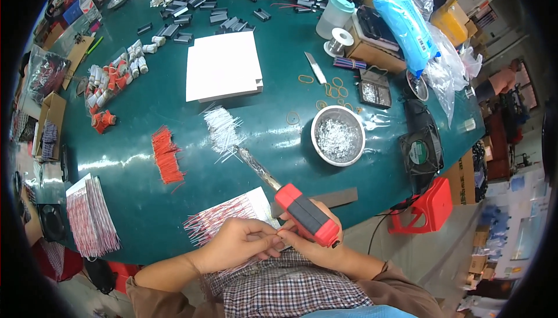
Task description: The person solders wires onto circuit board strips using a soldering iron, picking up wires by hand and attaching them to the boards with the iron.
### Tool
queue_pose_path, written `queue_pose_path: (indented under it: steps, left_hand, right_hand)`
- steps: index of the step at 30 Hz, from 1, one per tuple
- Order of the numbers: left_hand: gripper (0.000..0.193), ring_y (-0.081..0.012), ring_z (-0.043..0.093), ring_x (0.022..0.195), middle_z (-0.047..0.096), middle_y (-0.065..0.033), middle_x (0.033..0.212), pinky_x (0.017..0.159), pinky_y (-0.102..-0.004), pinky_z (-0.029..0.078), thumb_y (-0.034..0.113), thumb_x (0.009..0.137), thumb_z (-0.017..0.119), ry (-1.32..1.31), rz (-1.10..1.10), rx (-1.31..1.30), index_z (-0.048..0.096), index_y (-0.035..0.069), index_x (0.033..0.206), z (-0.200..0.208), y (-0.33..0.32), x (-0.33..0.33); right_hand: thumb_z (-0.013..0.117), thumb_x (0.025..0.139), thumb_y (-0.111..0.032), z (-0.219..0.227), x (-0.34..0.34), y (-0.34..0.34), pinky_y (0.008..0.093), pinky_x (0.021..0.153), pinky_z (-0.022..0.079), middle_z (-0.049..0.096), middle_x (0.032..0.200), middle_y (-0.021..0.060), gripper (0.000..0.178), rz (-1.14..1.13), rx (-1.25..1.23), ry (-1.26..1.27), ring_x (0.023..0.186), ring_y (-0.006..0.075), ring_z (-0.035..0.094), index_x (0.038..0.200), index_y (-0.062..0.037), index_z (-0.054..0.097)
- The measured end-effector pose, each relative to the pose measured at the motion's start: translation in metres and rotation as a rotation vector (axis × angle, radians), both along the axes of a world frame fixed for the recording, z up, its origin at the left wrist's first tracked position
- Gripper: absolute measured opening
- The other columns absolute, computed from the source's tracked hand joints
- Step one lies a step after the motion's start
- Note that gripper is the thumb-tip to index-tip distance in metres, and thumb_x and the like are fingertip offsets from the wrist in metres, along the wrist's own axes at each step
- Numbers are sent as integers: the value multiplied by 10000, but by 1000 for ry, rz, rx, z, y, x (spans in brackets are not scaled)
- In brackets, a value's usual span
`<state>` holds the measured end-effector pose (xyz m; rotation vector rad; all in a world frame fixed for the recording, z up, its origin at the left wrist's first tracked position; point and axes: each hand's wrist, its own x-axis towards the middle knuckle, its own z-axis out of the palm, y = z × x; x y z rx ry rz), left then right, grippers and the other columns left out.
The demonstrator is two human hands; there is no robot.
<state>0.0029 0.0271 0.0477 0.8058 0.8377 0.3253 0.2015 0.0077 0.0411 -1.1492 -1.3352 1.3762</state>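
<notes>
My right hand [318,249] is wrapped round a red and black soldering iron [308,216]. Its metal shaft slants up and left, and the tip ends beside a pile of short white wires [222,129]. Close against it, my left hand [241,239] is closed in a pinch. The fingertips of both hands meet in front of my checked apron [290,289]; whatever lies between them is too small to make out. Partly under my hands is a white sheet [260,203] with rows of red and white wires [215,219] on it. A bunch of orange-red wires [167,155] lies further left.
A bowl of silvery bits [350,159] stands right of centre, near a fan [418,150] and a solder spool [339,42]. A grey strip [340,196] lies by my right hand. Beyond are a white box [224,65], a knife [315,67] and several black housings [232,25].
</notes>
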Motion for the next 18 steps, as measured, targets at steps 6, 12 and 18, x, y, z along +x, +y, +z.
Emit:
queue_pose_path:
  steps: [6, 12, 18]
  left_hand:
    - [225, -151, 662, 831, 664, -106, 936, 657, -237, 534, 142, 946, 512, 0, 9, -51, 585, -26, 1077, -5, 2, 0]
    - [204, -159, 665, 829, 659, -124, 934, 683, -250, 549, 113, 950, 482, -46, 101, -104, 559, -37, 1064, -2, 7, 7]
    - [155, -158, 670, 830, 666, -115, 917, 661, -228, 547, 84, 931, 532, -104, 153, -175, 547, -17, 1047, -14, 6, 6]
  right_hand:
    - [694, 768, 20, -9, -1, 0, 249, 712, 469, 589, 933, 83, 348, -58, -23, -20, 804, 129, 586, 1080, 19, 538]
    - [690, 768, -4, -13, 9, -10, 266, 718, 494, 619, 943, 98, 369, -56, 56, -271, 808, 162, 625, 1094, 6, 517]
    - [658, 786, -31, 2, 16, -2, 338, 805, 452, 617, 1043, 109, 346, 181, 59, -545, 982, 235, 571, 1122, 5, 578]
